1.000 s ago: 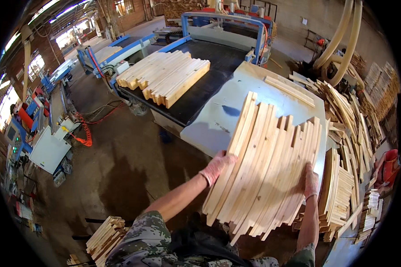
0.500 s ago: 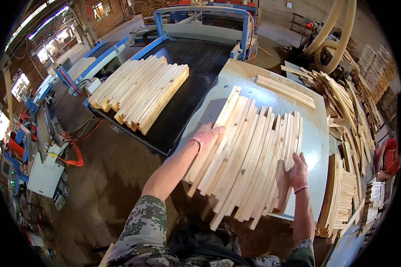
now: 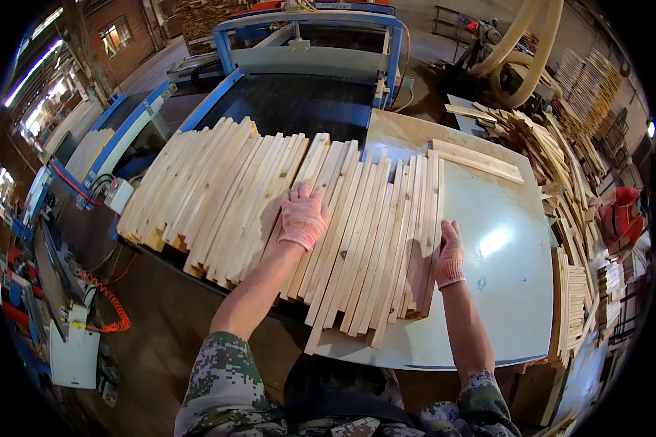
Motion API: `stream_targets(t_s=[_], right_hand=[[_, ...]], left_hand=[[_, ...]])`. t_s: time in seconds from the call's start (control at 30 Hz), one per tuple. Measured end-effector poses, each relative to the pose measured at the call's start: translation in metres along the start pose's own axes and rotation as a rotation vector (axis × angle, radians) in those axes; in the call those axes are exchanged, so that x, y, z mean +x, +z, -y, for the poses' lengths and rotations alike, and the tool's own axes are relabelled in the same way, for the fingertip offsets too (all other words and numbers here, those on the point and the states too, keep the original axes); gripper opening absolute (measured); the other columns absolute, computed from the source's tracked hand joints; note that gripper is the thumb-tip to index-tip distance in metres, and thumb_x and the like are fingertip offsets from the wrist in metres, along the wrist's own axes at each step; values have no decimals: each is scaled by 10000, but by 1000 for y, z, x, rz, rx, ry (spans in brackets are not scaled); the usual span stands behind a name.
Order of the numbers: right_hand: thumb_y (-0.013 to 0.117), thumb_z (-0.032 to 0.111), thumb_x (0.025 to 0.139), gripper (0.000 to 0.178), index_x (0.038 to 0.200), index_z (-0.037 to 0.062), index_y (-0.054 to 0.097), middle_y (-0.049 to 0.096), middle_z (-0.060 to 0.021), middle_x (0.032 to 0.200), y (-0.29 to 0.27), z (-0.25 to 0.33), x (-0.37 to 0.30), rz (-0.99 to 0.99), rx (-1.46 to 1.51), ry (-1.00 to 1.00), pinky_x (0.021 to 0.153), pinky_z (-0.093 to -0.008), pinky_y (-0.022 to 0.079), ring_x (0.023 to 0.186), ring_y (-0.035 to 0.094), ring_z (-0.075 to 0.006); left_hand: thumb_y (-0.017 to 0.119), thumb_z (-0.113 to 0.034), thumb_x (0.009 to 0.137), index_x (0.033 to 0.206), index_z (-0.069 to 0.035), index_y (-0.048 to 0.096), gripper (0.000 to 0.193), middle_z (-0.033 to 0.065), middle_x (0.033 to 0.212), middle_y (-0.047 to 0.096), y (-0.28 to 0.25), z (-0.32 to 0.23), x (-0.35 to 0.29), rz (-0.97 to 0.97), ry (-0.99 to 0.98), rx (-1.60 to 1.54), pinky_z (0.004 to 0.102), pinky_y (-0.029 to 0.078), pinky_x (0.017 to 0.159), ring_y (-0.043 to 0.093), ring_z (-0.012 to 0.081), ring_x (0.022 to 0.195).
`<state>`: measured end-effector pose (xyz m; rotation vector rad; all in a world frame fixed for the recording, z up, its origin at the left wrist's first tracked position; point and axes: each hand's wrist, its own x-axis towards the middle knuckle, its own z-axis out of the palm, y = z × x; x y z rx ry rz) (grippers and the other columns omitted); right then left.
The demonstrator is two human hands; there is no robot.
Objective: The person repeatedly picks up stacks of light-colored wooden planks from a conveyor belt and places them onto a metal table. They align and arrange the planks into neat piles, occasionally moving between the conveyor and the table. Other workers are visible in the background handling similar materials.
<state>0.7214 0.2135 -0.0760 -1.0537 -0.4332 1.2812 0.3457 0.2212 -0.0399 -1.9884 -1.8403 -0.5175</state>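
Left hand [image 3: 304,216]: flat, fingers spread, pressing on the wooden slats [image 3: 372,233].
Right hand [image 3: 450,255]: open, palm against the slats' right edge.
Bench [image 3: 503,291]: slats overhang its left edge.

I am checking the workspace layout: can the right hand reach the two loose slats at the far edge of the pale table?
Probably yes: the right hand rests beside the slat bundle, and bare table lies between it and the loose slats.

Single head-worn fisheye view looking steeply down from close above, forearms entering from the lower edge, pale table [image 3: 503,291] filling centre and right of frame, blue machine [image 3: 306,44] facing across the top, edges bending toward the rim.
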Motion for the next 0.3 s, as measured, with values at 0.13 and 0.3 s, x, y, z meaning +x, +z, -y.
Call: stream_targets(t_s=[0.13, 0.3], right_hand=[[720, 254, 1001, 808, 1666, 22, 323, 492, -161, 1614, 15, 4, 19, 45, 8, 121, 1256, -391, 339, 1514, 438, -260], [724, 256, 996, 809, 1668, 37, 331, 407, -144, 1681, 5, -11, 25, 180, -10, 129, 1279, -392, 307, 1546, 392, -266]], left_hand=[[713, -463, 912, 1288, -108, 709, 517, 121, 1345, 656, -47, -6, 9, 437, -62, -242, 507, 436, 1096, 590, 319, 1272], [724, -520, 894, 1329, -147, 708, 573, 123, 1301, 658, -33, 0, -14, 403, -58, -293, 513, 433, 1093, 598, 334, 1248]])
